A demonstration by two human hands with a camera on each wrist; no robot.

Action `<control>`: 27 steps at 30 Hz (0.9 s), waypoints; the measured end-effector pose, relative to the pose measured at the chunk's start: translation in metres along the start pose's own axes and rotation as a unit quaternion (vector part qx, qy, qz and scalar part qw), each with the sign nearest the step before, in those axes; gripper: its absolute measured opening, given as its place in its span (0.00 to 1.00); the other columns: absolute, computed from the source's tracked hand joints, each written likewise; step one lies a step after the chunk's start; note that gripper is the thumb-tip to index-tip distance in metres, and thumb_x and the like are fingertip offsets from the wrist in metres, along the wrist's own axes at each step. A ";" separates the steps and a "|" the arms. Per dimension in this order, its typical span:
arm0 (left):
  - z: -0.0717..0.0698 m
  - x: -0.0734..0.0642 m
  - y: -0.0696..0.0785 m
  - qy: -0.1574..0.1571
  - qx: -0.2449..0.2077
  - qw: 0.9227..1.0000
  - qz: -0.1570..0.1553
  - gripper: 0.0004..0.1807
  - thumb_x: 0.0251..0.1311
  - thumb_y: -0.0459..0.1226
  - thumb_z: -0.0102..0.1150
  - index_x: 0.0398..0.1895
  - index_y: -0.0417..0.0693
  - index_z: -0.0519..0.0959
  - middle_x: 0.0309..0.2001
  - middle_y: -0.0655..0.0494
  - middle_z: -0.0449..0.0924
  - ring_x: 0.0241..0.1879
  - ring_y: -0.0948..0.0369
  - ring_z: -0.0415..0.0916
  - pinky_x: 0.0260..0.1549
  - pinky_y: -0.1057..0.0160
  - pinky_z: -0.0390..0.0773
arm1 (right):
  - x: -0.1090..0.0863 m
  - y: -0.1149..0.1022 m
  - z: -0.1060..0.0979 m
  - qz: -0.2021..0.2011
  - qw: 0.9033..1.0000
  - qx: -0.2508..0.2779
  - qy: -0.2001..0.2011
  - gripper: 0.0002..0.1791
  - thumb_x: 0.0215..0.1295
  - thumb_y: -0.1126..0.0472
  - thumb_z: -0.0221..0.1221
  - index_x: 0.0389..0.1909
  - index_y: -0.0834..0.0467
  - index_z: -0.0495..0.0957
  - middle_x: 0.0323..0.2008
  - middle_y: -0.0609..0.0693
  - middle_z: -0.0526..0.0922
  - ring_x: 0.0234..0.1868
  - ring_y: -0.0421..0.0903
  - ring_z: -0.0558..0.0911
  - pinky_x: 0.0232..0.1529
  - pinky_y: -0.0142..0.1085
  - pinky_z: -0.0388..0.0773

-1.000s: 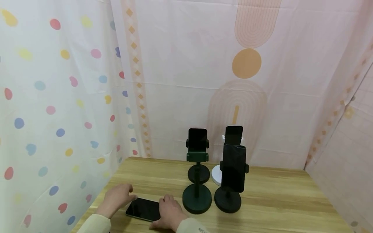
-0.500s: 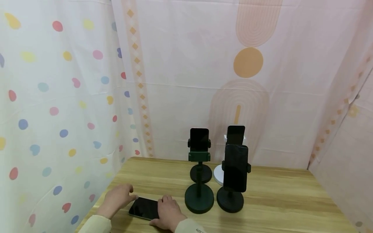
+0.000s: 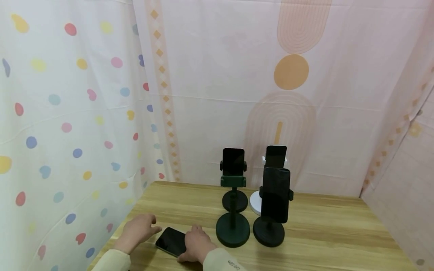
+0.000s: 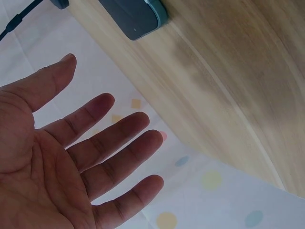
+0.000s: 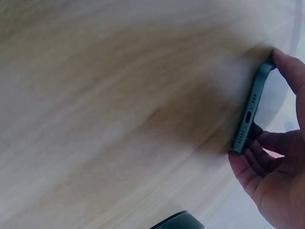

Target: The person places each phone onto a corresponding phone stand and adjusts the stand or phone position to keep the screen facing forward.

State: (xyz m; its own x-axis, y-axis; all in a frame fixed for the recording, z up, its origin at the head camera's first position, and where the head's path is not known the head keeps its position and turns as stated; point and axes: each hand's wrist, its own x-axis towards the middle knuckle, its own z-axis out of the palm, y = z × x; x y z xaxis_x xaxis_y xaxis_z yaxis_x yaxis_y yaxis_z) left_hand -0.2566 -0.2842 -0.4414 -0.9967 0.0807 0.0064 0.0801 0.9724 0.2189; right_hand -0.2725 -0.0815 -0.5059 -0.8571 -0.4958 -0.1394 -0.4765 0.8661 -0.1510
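Observation:
A dark-screened smartphone (image 3: 171,241) with a green edge lies near the front left of the wooden table. My right hand (image 3: 197,244) grips its right end, thumb on one long edge and fingertips on the other, covering part of the screen. In the right wrist view the phone's port end (image 5: 249,112) shows between thumb and fingers. My left hand (image 3: 139,230) hovers left of the phone, holding nothing. From the left wrist view, its fingers (image 4: 116,152) are spread and relaxed, apart from the phone's corner. A dark green phone stand (image 3: 233,230) rises right of my right hand.
Right of the green stand, a black stand (image 3: 269,232) carries a large black phone (image 3: 275,195). Behind are another black stand (image 3: 235,202) with a phone (image 3: 233,162) and a white stand (image 3: 255,203) with a phone (image 3: 275,156). Patterned curtains (image 3: 217,75) hang around the table (image 3: 322,226).
The phone has turned slightly and shifted right in my right hand's grip, widening the gap to my left thumb. The left hand has barely moved. The head view has swung slightly left.

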 end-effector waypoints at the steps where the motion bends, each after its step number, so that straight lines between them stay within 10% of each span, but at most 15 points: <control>1: 0.000 0.000 0.001 -0.003 -0.001 1.000 -0.001 0.20 0.58 0.47 0.69 0.41 0.39 0.82 0.38 0.46 0.83 0.35 0.48 0.80 0.32 0.45 0.78 | 0.000 0.000 -0.001 0.002 1.000 0.002 -0.003 0.34 0.50 0.31 0.69 0.46 0.55 0.81 0.42 0.49 0.74 0.43 0.44 0.72 0.45 0.36 0.76; 27: 0.008 -0.006 -0.002 0.004 -0.025 1.000 0.000 0.19 0.58 0.47 0.69 0.40 0.38 0.81 0.38 0.47 0.83 0.35 0.49 0.80 0.31 0.46 0.78 | -0.013 0.002 -0.009 0.034 0.999 -0.038 -0.017 0.34 0.44 0.32 0.71 0.41 0.55 0.83 0.39 0.50 0.77 0.38 0.45 0.75 0.42 0.38 0.78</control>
State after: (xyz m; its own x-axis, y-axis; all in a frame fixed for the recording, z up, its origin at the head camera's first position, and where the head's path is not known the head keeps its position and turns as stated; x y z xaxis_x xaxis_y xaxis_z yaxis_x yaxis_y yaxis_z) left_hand -0.2509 -0.2853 -0.4497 -0.9968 0.0790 0.0146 0.0800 0.9605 0.2666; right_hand -0.2641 -0.0726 -0.4953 -0.8817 -0.4360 -0.1800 -0.4316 0.8997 -0.0651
